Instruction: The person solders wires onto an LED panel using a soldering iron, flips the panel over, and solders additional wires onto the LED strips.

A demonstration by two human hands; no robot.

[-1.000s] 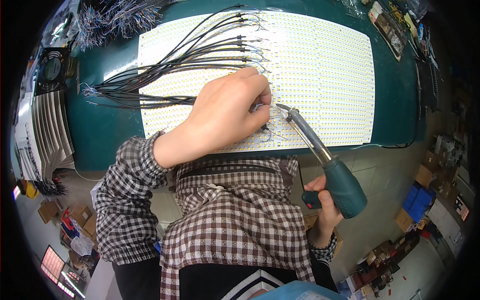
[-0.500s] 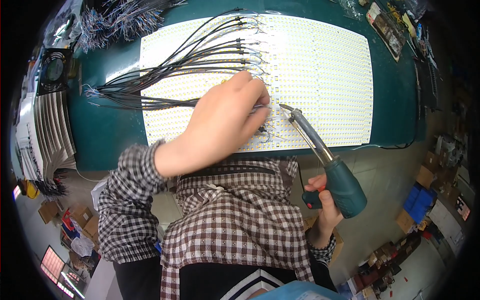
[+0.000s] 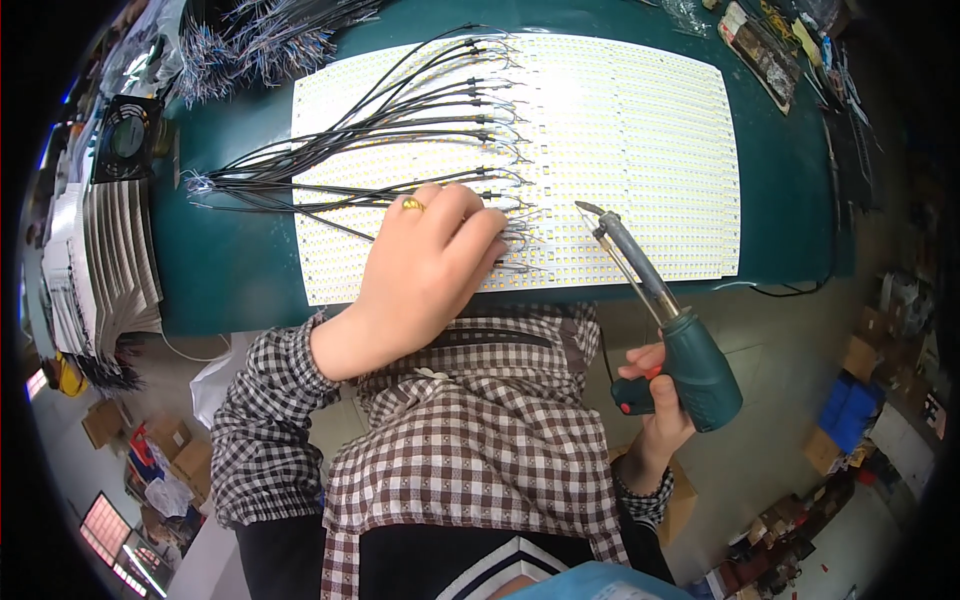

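Observation:
My right hand (image 3: 665, 415) grips a green-handled soldering gun (image 3: 700, 375) with a long metal barrel. Its dark tip is raised over the lit white LED board (image 3: 680, 150), pointing up and left, apart from the cables. Over the board's near edge is my left hand (image 3: 415, 275), a gold ring on one finger. Its fingers are bent and closed down among the cable ends; the fingertips are hidden, so what they pinch does not show. Several black cables (image 3: 385, 125) fan across the board, their thin bare-ended wires lying along a column near its middle.
The board lies on a green table (image 3: 225, 290). Bundles of thin wires (image 3: 265, 45) are at the back left. A small black fan (image 3: 127, 140) stands above stacked white strips (image 3: 110, 250) on the left. A worn flat box (image 3: 760, 55) lies at the back right.
My left hand has drawn back toward me and left, uncovering cables further up. The soldering gun's tip has shifted slightly right, away from the wire ends.

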